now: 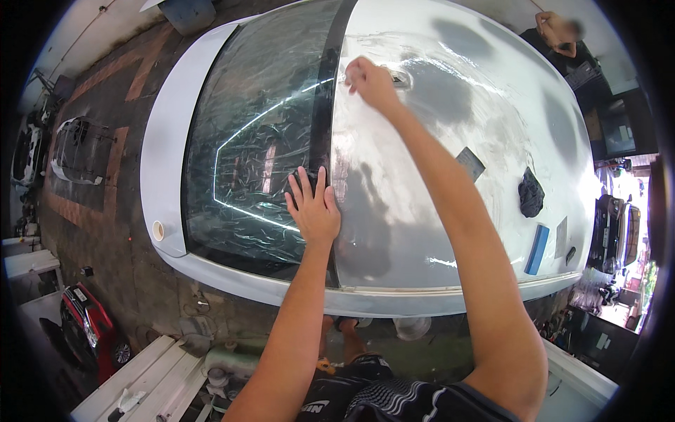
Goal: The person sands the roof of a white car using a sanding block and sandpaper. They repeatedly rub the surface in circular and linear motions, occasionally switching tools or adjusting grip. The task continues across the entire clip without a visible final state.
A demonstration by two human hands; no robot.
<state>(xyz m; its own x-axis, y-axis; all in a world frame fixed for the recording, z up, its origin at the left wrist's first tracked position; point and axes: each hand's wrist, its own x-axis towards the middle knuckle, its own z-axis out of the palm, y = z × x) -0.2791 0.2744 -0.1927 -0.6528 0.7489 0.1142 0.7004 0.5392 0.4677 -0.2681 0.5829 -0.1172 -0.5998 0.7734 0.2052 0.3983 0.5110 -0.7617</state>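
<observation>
Head view, looking down: a white car roof [436, 211] is seen from above, covered with a clear, wet-looking film [422, 91] that shows creases and glare. A dark glass panel [253, 141] is set into the left part of the roof, bounded on its right by a black strip [325, 91].

Left hand [314, 207] is laid flat, fingers spread and extended, at the border between the black strip and the white surface. A small dark cloth or pad [295, 184] is pressed beneath the fingertips; only its edge is visible, so what it is cannot be told exactly.

Right hand [371, 81] is stretched further up the roof, fingers curled together and pinched at the film near a small raised fitting [401, 79]. Whether something is held between the fingers cannot be told.

On the right part of the roof, well apart from both hands, a grey flat card [470, 164], a crumpled black cloth [531, 193] and a blue squeegee [538, 249] are noted. A roll of tape [158, 231] is resting on the roof's left edge.

Another person [562, 39] is standing at the upper right beyond the car. A red machine [88, 327] is seen on the floor at lower left
</observation>
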